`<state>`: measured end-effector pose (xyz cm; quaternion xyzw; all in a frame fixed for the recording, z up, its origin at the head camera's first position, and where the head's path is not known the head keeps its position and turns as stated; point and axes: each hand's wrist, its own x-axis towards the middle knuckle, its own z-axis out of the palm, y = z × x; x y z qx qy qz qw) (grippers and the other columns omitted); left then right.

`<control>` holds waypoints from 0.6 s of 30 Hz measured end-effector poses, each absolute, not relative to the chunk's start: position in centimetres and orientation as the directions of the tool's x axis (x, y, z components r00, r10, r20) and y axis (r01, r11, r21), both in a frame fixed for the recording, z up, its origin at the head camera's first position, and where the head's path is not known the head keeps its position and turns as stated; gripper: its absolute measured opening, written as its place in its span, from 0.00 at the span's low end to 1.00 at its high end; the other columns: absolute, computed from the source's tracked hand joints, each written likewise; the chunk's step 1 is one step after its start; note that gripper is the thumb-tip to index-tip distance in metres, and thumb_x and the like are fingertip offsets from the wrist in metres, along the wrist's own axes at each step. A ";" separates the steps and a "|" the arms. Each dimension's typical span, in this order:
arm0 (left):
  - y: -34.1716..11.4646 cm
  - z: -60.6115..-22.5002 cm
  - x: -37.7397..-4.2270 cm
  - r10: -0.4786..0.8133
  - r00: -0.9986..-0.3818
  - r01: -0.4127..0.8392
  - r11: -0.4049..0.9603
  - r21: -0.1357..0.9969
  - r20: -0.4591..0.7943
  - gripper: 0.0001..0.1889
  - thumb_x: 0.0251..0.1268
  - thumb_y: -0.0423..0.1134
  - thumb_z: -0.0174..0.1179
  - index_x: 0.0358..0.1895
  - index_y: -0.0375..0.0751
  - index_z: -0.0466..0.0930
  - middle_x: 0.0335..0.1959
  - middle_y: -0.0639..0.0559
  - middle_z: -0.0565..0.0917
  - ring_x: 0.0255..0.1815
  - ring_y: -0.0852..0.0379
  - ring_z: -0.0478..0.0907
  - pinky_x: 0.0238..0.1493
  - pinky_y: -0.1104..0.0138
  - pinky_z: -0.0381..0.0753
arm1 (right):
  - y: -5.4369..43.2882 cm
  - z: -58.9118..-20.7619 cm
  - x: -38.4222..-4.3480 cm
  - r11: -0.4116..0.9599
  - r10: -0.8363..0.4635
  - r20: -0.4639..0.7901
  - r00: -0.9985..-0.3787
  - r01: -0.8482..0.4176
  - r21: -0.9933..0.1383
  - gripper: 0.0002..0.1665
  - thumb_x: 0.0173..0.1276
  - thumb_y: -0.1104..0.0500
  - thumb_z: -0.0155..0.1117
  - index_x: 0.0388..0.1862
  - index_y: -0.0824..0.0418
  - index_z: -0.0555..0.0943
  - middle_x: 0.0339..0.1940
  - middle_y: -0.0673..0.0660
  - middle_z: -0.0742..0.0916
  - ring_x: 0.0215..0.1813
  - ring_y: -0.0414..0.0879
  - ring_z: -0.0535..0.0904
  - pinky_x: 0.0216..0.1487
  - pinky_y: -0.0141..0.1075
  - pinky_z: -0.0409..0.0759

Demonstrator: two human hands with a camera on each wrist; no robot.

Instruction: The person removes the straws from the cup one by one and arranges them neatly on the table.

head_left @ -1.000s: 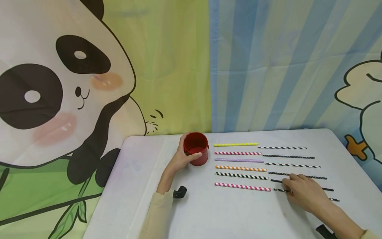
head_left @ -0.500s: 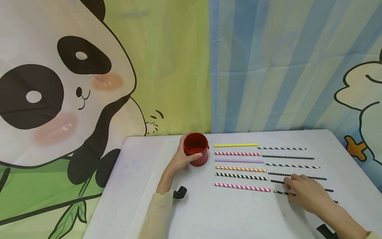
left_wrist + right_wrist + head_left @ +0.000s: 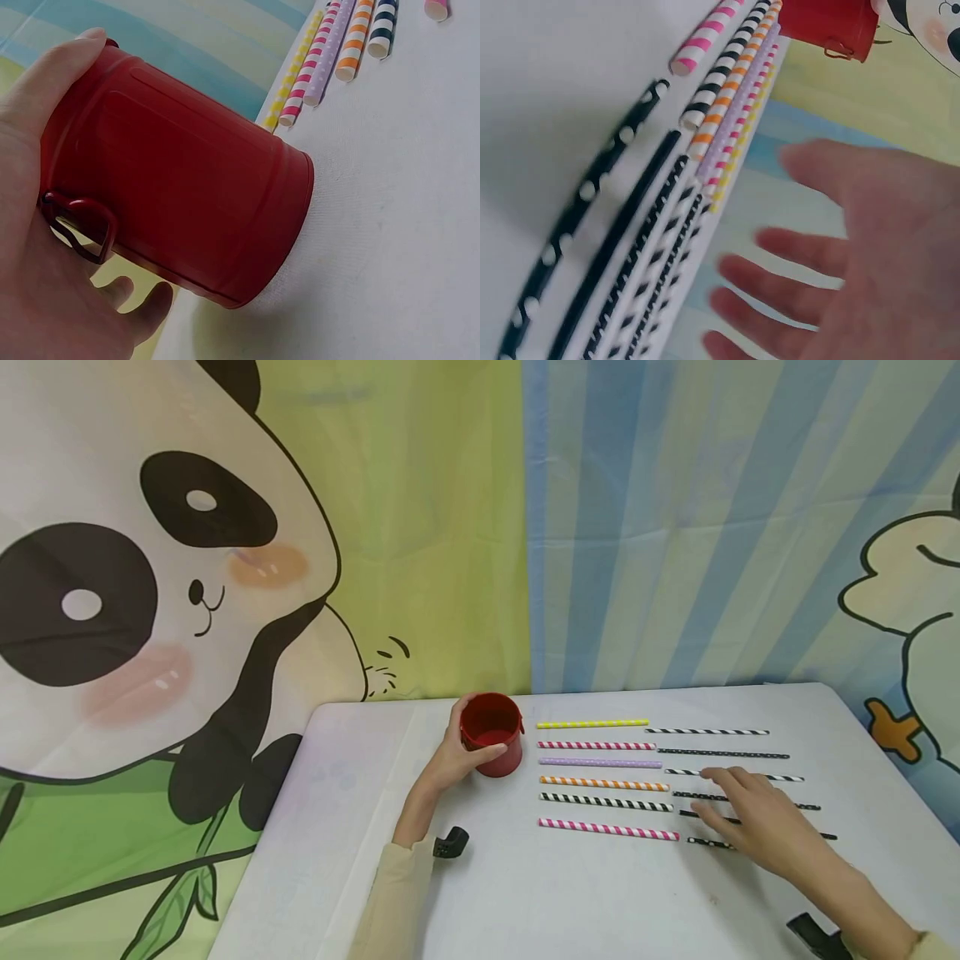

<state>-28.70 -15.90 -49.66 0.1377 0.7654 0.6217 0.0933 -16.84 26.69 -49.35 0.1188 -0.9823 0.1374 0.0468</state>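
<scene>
My left hand (image 3: 452, 762) grips a small red metal bucket (image 3: 506, 762) by its rim, thumb on the near side. In the left wrist view the bucket (image 3: 180, 180) stands on the white cloth, a heart-shaped loop on its side. My right hand (image 3: 765, 827) hovers over the right column of black and black-and-white paper straws, fingers extended and apart. The right wrist view shows that hand (image 3: 885, 247) holding nothing. Closest to it lie a black straw with white dots (image 3: 587, 190) and a plain black straw (image 3: 619, 240). The hand covers parts of several straws in the head view.
A left column holds a yellow straw (image 3: 592, 724), a red-striped straw (image 3: 596, 746), a lavender straw (image 3: 600, 763), an orange-striped straw (image 3: 603, 783), a black-striped straw (image 3: 607, 802) and a pink-striped straw (image 3: 609, 829). A printed curtain (image 3: 435, 527) hangs behind the white table (image 3: 570, 902).
My right hand has come off the dotted black straw at the near end, rising slightly with its fingers spread. That straw shifted a little earlier. My left hand and the bucket stay put.
</scene>
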 end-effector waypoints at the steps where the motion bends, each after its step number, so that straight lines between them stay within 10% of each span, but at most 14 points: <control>1: -15.9 -49.7 -28.7 0.327 -0.944 0.099 0.189 0.977 0.032 0.52 0.59 0.37 0.71 0.80 0.48 0.43 0.74 0.47 0.62 0.77 0.40 0.56 0.66 0.45 0.76 | 26.5 -49.4 -17.0 0.926 -0.214 0.162 -0.963 -0.253 -0.279 0.32 0.67 0.46 0.69 0.62 0.64 0.75 0.54 0.68 0.82 0.53 0.68 0.78 0.51 0.64 0.74; 13: -16.6 -52.9 -29.9 0.273 -0.958 0.164 0.267 0.950 0.089 0.56 0.51 0.47 0.77 0.79 0.66 0.47 0.73 0.56 0.65 0.75 0.49 0.60 0.64 0.44 0.77 | 25.4 -50.3 -18.1 0.902 -0.174 0.254 -0.951 -0.258 -0.347 0.36 0.70 0.47 0.67 0.67 0.68 0.70 0.60 0.72 0.79 0.59 0.72 0.73 0.54 0.67 0.71; 18: -17.8 -51.7 -29.7 0.233 -0.961 0.216 0.296 0.930 0.149 0.49 0.67 0.52 0.64 0.81 0.66 0.38 0.82 0.55 0.51 0.82 0.48 0.48 0.75 0.41 0.63 | 25.8 -50.3 -18.8 0.893 -0.165 0.244 -0.956 -0.250 -0.374 0.38 0.72 0.46 0.64 0.71 0.68 0.67 0.63 0.75 0.76 0.61 0.75 0.71 0.55 0.69 0.70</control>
